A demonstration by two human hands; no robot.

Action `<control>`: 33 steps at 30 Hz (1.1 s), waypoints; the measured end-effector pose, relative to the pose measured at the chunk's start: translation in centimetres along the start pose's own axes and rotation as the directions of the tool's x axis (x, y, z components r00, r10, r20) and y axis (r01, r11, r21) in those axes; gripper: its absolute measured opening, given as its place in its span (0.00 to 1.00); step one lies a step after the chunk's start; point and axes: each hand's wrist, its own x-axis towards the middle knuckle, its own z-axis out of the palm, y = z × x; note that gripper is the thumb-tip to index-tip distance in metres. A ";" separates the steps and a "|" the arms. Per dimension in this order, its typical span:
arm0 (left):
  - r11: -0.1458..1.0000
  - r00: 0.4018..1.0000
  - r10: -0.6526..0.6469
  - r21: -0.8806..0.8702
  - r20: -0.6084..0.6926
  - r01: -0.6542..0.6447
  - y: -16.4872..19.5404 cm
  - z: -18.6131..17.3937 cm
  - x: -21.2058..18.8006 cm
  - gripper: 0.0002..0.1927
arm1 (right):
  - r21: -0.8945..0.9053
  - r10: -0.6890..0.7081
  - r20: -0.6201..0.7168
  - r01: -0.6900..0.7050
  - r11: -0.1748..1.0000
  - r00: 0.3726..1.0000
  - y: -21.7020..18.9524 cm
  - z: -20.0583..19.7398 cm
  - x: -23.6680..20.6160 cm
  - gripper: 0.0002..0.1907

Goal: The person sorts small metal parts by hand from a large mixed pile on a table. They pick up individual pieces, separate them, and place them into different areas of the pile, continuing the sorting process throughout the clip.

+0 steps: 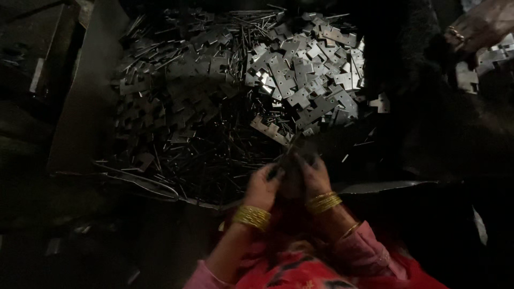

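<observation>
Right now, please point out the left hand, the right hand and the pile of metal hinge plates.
left hand [262, 186]: head view, on its back.
right hand [316, 176]: head view, on its back.
pile of metal hinge plates [305, 75]: head view, on a bright plate.

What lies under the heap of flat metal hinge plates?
Under the hinge plates lie thin metal pins, spread loosely. Whatever carries the heap stays covered and dark.
</observation>
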 end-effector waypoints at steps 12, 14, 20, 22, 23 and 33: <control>0.913 0.827 0.315 0.088 0.465 -0.398 3.1 -1.0 11.8 0.18 | -0.889 -0.070 0.430 0.435 0.143 0.900 -7.4 -9.4 2.1 0.34; 0.724 0.904 0.374 0.544 0.208 -0.425 2.7 -0.9 14.6 0.13 | -0.910 -0.216 0.304 0.350 0.224 0.928 -10.6 -10.3 2.6 0.34; 0.537 0.959 0.284 0.828 0.004 -0.162 2.4 1.7 15.0 0.17 | -0.632 0.105 -0.216 -0.221 0.743 0.971 -19.4 -10.5 4.1 0.26; 0.828 0.916 0.401 0.426 0.005 -0.365 0.8 3.4 12.0 0.14 | -0.629 0.133 -0.168 -0.210 0.748 0.977 -17.9 -9.5 2.9 0.27; 0.954 0.955 0.290 0.064 0.057 -0.294 0.4 4.6 11.3 0.16 | -0.615 0.118 -0.095 -0.152 0.773 0.988 -16.2 -8.9 2.1 0.26; 0.983 0.997 0.059 0.175 -0.047 -0.050 4.5 -1.1 4.1 0.21 | -0.714 0.102 0.072 -0.020 0.700 0.992 -1.9 -2.5 -1.0 0.22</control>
